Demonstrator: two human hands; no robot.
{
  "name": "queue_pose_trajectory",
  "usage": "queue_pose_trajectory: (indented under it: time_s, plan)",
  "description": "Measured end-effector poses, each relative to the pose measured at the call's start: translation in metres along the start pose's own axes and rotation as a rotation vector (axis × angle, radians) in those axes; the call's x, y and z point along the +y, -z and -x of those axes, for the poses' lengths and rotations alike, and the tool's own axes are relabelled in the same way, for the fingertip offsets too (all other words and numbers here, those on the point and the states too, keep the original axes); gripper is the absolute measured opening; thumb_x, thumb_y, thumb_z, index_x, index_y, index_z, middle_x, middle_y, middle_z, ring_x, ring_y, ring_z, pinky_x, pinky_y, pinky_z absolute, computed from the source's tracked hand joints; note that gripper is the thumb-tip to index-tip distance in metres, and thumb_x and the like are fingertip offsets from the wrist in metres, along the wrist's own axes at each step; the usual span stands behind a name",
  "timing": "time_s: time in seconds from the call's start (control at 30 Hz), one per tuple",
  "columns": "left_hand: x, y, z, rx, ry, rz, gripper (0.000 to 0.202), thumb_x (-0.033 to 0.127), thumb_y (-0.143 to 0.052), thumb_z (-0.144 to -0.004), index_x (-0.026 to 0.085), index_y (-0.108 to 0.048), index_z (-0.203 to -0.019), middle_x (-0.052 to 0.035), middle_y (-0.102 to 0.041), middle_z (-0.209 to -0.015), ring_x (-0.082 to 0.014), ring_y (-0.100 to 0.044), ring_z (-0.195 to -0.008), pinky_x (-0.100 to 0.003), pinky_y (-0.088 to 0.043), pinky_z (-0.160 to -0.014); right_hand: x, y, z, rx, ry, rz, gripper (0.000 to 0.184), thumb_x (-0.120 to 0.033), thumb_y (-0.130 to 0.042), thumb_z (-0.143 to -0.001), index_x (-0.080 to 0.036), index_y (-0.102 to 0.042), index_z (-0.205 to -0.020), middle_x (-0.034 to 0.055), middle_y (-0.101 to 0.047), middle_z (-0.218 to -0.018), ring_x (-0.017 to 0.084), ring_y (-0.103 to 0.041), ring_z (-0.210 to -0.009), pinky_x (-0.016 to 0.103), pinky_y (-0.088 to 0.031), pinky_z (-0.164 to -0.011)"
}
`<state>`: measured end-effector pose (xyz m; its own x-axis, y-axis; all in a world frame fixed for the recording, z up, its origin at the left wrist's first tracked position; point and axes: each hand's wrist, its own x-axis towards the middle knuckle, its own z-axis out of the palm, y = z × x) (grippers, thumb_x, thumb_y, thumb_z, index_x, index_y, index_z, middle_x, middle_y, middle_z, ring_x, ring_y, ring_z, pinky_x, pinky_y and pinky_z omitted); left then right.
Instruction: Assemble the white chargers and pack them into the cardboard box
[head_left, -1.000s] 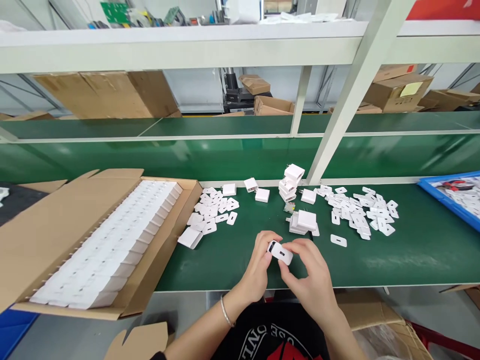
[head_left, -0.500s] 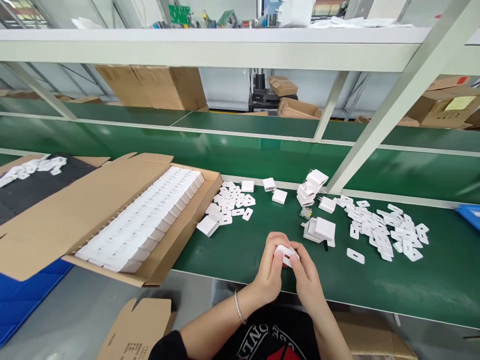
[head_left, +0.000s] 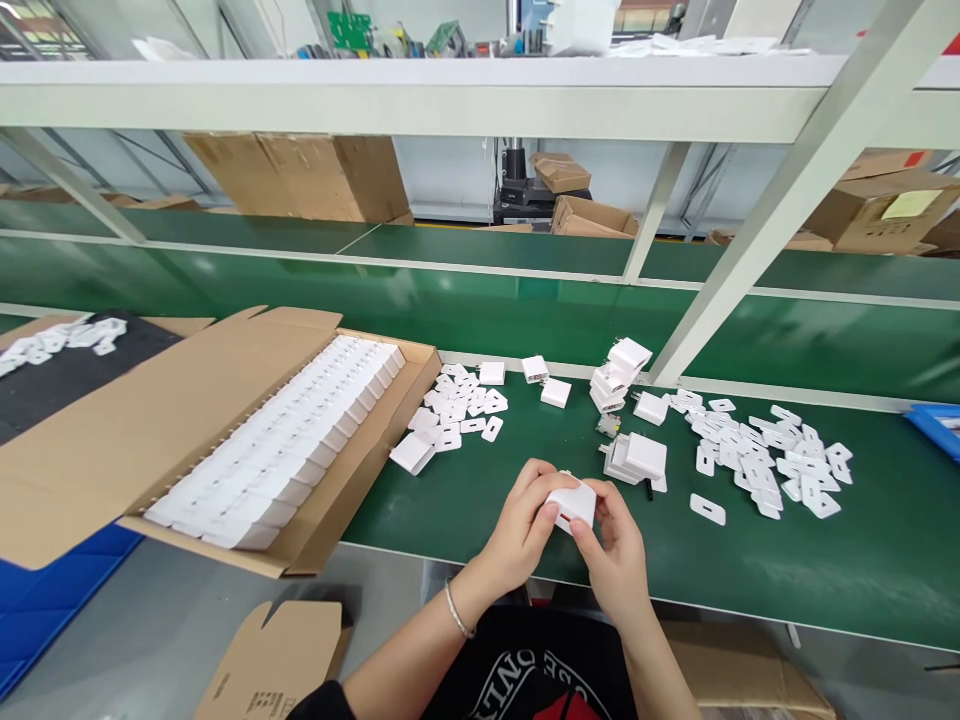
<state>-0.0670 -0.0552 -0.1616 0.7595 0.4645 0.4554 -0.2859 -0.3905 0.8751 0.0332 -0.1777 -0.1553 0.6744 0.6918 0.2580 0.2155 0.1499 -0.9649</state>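
Note:
Between my two hands is a white USB charger (head_left: 574, 503), held over the front edge of the green table; a red slot shows on its near end. My left hand (head_left: 529, 520) grips its left side, fingers over the top and thumb at the lower corner. On the other side my right hand (head_left: 611, 545) is closed on it, thumb at the front end. Ahead and right stand a stack of white chargers (head_left: 619, 372) and a few more chargers (head_left: 637, 457). Loose white end plates (head_left: 765, 460) are heaped to the right, and a smaller pile of end plates (head_left: 461, 398) lies left.
An open cardboard box (head_left: 360, 470) with rows of white chargers (head_left: 277, 440) stands at the left. A shelf beam (head_left: 420, 108) crosses above, and a slanted post (head_left: 780, 190) meets the table's back edge. Below the table's front lies another carton (head_left: 277, 660).
The charger has tilted in my hands, so its broad top face shows now instead of mainly the slotted end. Both hands have shifted their grip around it.

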Motion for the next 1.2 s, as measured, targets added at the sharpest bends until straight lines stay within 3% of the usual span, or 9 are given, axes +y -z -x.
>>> queue_pose_trajectory:
  time_s: [0.17,0.4,0.63,0.77,0.87,1.0,1.1,1.2]
  plan:
    - [-0.003,-0.005,0.003,0.114,-0.064,-0.002,0.037,0.048,-0.042,-0.112,0.027,-0.070,-0.124,-0.0075,-0.051,-0.116,-0.0212,-0.054,-0.107,-0.032,-0.048,-0.092,0.003,-0.009,0.000,0.020,0.001,-0.169,0.032,-0.046,-0.075,-0.095,-0.025,-0.071,-0.119,0.0072,-0.067,-0.107,0.023,-0.068,-0.096,0.034,-0.059,-0.084]
    - [-0.001,0.002,0.002,0.028,0.054,0.064,0.041,0.051,-0.042,-0.112,0.025,-0.072,-0.121,-0.0074,-0.051,-0.110,-0.0206,-0.055,-0.101,-0.032,-0.049,-0.087,0.003,-0.002,-0.002,0.029,0.042,-0.030,0.026,-0.040,-0.075,-0.095,-0.026,-0.074,-0.117,0.0067,-0.066,-0.104,0.022,-0.065,-0.094,0.031,-0.058,-0.080]
    - [-0.009,-0.008,0.005,0.181,-0.081,-0.065,0.038,0.048,-0.042,-0.112,0.023,-0.070,-0.113,-0.0055,-0.050,-0.102,-0.0193,-0.054,-0.096,-0.030,-0.048,-0.081,0.008,-0.012,-0.001,0.017,0.038,-0.035,0.028,-0.046,-0.066,-0.100,-0.024,-0.071,-0.117,0.0064,-0.064,-0.104,0.022,-0.066,-0.095,0.032,-0.057,-0.080]
    - [-0.013,-0.015,0.006,0.233,-0.026,-0.043,0.039,0.048,-0.041,-0.112,0.022,-0.069,-0.108,-0.0048,-0.051,-0.098,-0.0193,-0.053,-0.092,-0.030,-0.048,-0.080,0.013,-0.019,-0.002,0.079,-0.021,0.008,0.030,-0.050,-0.068,-0.099,-0.021,-0.071,-0.109,0.0056,-0.064,-0.096,0.021,-0.064,-0.089,0.032,-0.055,-0.077]
    - [-0.017,-0.013,0.004,0.194,0.072,0.055,0.038,0.052,-0.045,-0.111,0.022,-0.068,-0.113,-0.0055,-0.052,-0.102,-0.0200,-0.054,-0.094,-0.033,-0.048,-0.084,0.017,-0.017,-0.006,0.086,-0.040,0.008,0.032,-0.052,-0.068,-0.098,-0.021,-0.071,-0.106,0.0053,-0.063,-0.094,0.021,-0.062,-0.086,0.031,-0.053,-0.074]
    - [-0.025,-0.001,0.007,0.033,0.221,0.320,0.054,0.056,-0.065,-0.101,0.025,-0.050,-0.142,-0.0062,-0.057,-0.111,-0.0196,-0.058,-0.097,-0.034,-0.051,-0.088,0.027,-0.002,-0.010,0.000,0.000,-0.059,0.036,-0.054,-0.073,-0.094,-0.023,-0.072,-0.110,0.0047,-0.061,-0.096,0.021,-0.063,-0.087,0.031,-0.054,-0.076]
    - [-0.029,0.007,0.016,-0.077,0.287,0.335,0.056,0.048,-0.078,-0.094,0.022,-0.054,-0.137,-0.0083,-0.062,-0.117,-0.0203,-0.060,-0.103,-0.035,-0.050,-0.096,0.037,0.011,-0.006,-0.101,0.009,-0.096,0.036,-0.053,-0.074,-0.094,-0.025,-0.073,-0.116,0.0043,-0.060,-0.098,0.021,-0.064,-0.088,0.030,-0.054,-0.076]
    - [-0.030,0.009,0.027,-0.071,0.284,0.271,0.047,0.045,-0.075,-0.096,0.020,-0.060,-0.132,-0.0111,-0.062,-0.123,-0.0226,-0.062,-0.109,-0.037,-0.050,-0.100,0.042,0.016,0.000,-0.141,0.010,-0.050,0.034,-0.050,-0.074,-0.095,-0.027,-0.072,-0.120,0.0050,-0.060,-0.103,0.022,-0.063,-0.093,0.031,-0.053,-0.079]
